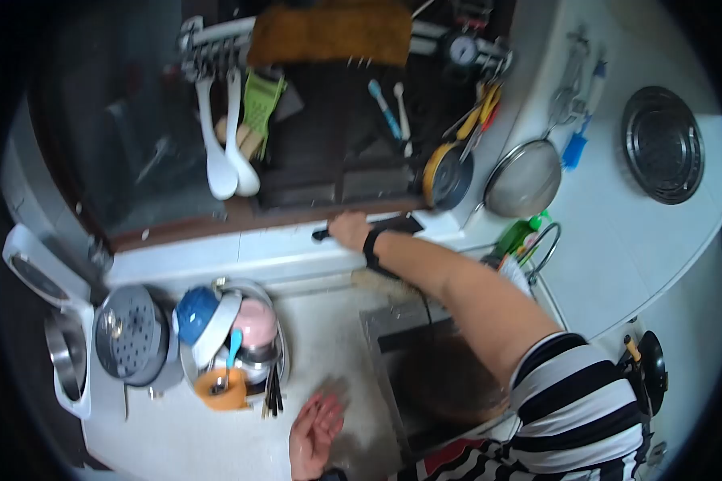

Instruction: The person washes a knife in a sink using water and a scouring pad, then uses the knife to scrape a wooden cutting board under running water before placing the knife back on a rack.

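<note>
My right hand (349, 230) reaches out to the white windowsill, its fingers wrapped round a black handle (321, 235). A dark, flat, blade-like piece (401, 224) shows beyond the wrist; the hand and wrist hide the part between. Lower down, my left hand (317, 429) is over the pale counter (329, 337), palm up, with loosely curled fingers and nothing in it. To its upper left stands a dish basket (287, 353) with a blue bowl (195, 315), a pink bowl (254, 321), an orange cup (222, 390) and dark chopsticks (273, 393).
The sink (441, 377) lies beneath my right forearm, with a curved faucet (547, 248) and green bottle (515, 238) beside it. White ladles (221, 172), a pan (449, 176) and a strainer (525, 178) hang above. A grey perforated pot (132, 333) stands left.
</note>
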`<action>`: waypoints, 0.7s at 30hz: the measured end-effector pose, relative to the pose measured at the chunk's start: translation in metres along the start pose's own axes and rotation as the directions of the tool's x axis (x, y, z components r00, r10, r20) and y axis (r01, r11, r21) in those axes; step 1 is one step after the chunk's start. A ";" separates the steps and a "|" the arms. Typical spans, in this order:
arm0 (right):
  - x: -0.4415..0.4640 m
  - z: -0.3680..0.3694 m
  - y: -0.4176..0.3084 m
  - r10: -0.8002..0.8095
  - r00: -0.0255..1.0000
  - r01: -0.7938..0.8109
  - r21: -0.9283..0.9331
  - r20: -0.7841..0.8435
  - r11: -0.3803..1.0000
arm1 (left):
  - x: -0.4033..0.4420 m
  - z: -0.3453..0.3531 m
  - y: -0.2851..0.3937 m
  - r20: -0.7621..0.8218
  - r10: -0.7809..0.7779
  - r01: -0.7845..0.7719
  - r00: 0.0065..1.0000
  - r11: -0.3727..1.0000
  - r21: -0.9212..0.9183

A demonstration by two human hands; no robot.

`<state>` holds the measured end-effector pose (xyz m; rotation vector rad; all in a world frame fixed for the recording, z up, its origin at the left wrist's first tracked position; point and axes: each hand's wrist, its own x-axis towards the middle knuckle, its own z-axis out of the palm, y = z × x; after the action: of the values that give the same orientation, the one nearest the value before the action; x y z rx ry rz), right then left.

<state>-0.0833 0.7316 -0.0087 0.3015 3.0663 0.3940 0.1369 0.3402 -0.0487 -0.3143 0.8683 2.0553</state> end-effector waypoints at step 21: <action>-0.121 -0.348 0.140 0.290 0.693 0.195 0.559 -0.660 0.806 | 0.003 -0.017 -0.025 0.126 -0.094 0.099 0.988 0.994 -0.036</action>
<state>0.0410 0.7551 0.3648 0.2906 3.9027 -0.6863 0.1535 0.3395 -0.0741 -0.2437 0.7207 1.9829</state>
